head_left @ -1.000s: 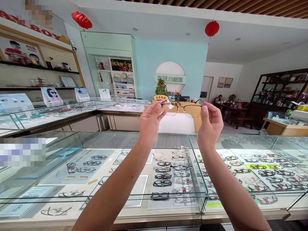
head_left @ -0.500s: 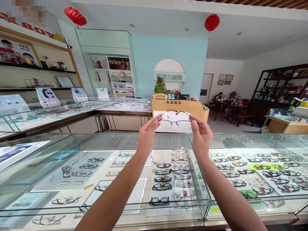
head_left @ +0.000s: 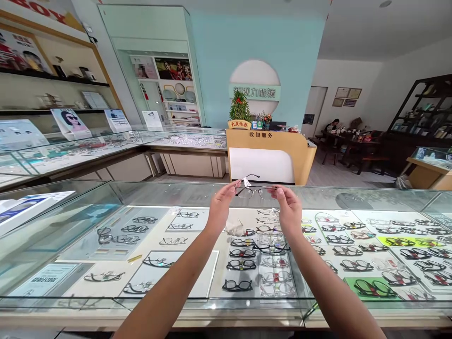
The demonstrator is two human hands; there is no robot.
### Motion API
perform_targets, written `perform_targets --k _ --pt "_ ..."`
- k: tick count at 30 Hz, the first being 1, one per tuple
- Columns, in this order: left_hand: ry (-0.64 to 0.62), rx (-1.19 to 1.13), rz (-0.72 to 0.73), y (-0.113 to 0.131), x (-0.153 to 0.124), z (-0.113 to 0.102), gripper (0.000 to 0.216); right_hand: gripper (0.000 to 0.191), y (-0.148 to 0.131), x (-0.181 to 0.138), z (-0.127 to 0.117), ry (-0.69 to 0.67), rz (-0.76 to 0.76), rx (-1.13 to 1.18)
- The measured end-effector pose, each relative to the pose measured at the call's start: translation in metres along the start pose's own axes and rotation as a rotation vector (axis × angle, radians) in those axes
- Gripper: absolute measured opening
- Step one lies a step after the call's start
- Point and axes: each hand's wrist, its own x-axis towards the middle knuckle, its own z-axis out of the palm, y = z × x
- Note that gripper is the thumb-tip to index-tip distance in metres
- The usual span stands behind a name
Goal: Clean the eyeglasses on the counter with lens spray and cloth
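one pair of thin-rimmed glasses (head_left: 257,191) is held above the far edge of the glass surface (head_left: 148,195). two hands grip it: the left hand (head_left: 219,207) fingers pinch one end, the right hand (head_left: 290,209) fingers pinch the other. one white tag (head_left: 246,182) sits on the frame.

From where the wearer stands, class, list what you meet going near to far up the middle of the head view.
Black-framed glasses → left hand and right hand pinching the thin-framed glasses → wooden counter → small tree → round wall sign.
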Motion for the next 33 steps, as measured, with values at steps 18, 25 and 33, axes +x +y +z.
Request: perform_targets --k 18,25,33 --pt "0.069 0.025 -0.214 -0.066 -0.001 -0.026 0.045 0.035 0.083 0.007 -0.021 -0.067 0.35 -0.159" --pt "0.087 0.095 -0.204 -0.063 0.0 -0.025 0.038 0.028 0.08 0.014 -0.024 -0.123 0.496 -0.185" --pt "-0.1 0.191 -0.188 -0.055 -0.009 -0.015 0.033 0.027 0.066 0.008 -0.019 -0.476 0.53 -0.305"
